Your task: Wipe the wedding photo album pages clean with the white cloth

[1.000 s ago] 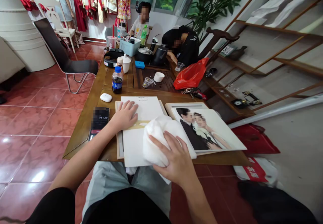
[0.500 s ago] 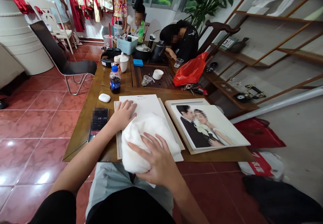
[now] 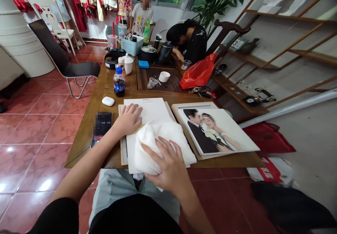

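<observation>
My left hand (image 3: 128, 120) lies flat on a white sheet (image 3: 147, 110), holding nothing, its fingers resting near the sheet's left edge. My right hand (image 3: 168, 165) grips a bunched white cloth (image 3: 158, 146) and presses it onto the lower part of the sheet. The sheet sits in a pale wooden frame (image 3: 122, 139), with the cloth hiding its middle. To the right, touching the cloth's edge, lies a framed portrait print of two people (image 3: 216, 130), tilted on another frame (image 3: 195, 105).
The wooden table (image 3: 86, 149) holds a phone (image 3: 102, 127), a white earbud case (image 3: 108, 101), a cola bottle (image 3: 119, 83), and a tea tray (image 3: 160, 83). A red plastic bag (image 3: 198, 73) lies at its far right. Two people (image 3: 142, 11) are at the far end.
My right hand and the cloth have shifted slightly right across the sheet since the previous frame. My left hand stays in place. The person at the far end now sits or stands taller.
</observation>
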The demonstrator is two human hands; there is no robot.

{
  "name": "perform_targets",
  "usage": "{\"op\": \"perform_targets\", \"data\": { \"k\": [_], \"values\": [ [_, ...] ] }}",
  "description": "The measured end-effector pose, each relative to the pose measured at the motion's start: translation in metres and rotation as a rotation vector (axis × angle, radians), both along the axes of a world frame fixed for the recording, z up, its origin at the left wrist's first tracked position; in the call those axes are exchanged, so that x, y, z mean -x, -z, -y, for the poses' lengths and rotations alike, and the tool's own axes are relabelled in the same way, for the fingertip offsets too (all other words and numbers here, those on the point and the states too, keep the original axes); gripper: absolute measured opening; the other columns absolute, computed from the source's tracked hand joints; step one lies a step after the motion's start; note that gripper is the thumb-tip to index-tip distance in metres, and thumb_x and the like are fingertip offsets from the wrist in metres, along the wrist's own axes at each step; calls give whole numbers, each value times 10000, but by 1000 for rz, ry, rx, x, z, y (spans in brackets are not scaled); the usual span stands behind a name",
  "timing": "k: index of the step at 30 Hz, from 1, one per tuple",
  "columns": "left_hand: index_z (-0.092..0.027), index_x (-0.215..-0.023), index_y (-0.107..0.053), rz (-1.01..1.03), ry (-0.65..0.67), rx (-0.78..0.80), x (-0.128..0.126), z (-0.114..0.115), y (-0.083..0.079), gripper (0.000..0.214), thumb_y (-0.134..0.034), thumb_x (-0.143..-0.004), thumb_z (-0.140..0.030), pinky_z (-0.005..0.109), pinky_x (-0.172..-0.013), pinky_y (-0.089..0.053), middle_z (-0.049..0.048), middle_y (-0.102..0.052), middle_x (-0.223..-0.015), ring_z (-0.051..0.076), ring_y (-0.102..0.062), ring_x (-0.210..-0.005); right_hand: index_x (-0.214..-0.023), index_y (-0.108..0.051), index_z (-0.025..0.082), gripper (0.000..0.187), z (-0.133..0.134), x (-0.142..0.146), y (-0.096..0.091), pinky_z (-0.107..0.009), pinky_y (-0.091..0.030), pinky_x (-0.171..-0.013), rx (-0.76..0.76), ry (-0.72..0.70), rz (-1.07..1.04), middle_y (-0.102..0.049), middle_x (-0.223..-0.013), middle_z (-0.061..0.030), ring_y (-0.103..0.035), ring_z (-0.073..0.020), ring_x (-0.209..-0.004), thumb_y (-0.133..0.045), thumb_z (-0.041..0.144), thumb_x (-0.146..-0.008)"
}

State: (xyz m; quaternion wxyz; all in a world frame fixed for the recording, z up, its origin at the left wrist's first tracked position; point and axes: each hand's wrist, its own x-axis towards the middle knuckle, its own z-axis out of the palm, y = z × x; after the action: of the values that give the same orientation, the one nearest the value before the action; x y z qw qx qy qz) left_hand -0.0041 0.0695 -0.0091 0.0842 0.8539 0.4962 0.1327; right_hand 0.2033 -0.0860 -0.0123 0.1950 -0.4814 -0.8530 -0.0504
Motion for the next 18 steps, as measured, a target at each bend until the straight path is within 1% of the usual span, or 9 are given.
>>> {"op": "perform_targets", "data": {
  "k": [4,7,9,11,15,18],
  "values": [
    [-187,-1488,-462,4,0,11,2,-3,2,484,-411,-1041,-366,590,-1270,-206,166,-437,-1586,330,-315,-1535,-1522,-501,360,810,-2,28,-2,-597,-271,-1148,47,-90,-33,-585,-1429,-118,-481,-387,-1347,-720,624,-788],
    [-208,-1495,-452,9,0,20,2,-4,4,482,-422,-1045,-378,596,-1267,-203,161,-427,-1594,329,-298,-1543,-1532,-487,366,825,-3,35,-2,-589,-279,-1148,69,-127,-47,-576,-1449,-111,-483,-379,-1351,-712,641,-787],
    [-213,-1486,-456,12,1,16,2,-3,3,474,-421,-1042,-374,597,-1266,-203,158,-435,-1588,324,-304,-1538,-1533,-484,376,824,-3,30,-2,-576,-285,-1153,83,-124,-47,-573,-1453,-100,-489,-374,-1347,-718,629,-785],
    [-201,-1472,-465,11,-3,8,1,-1,1,469,-414,-1033,-360,598,-1266,-201,161,-444,-1577,322,-318,-1527,-1526,-494,374,807,-3,20,-2,-565,-287,-1156,82,-93,-43,-575,-1442,-99,-494,-371,-1342,-725,600,-786],
    [-156,-1471,-466,0,-14,11,-2,2,-2,491,-392,-1019,-334,603,-1272,-181,177,-439,-1577,330,-317,-1524,-1500,-528,318,731,-4,-8,1,-550,-329,-1119,20,30,-27,-569,-1403,-129,-520,-371,-1295,-690,548,-825],
    [-151,-1479,-462,0,-13,24,-3,2,-2,501,-386,-1018,-334,609,-1272,-181,181,-434,-1582,336,-312,-1526,-1507,-515,286,686,-4,-23,2,-536,-367,-1078,-9,104,-11,-562,-1388,-146,-532,-368,-1267,-639,523,-875]
  ]
}}
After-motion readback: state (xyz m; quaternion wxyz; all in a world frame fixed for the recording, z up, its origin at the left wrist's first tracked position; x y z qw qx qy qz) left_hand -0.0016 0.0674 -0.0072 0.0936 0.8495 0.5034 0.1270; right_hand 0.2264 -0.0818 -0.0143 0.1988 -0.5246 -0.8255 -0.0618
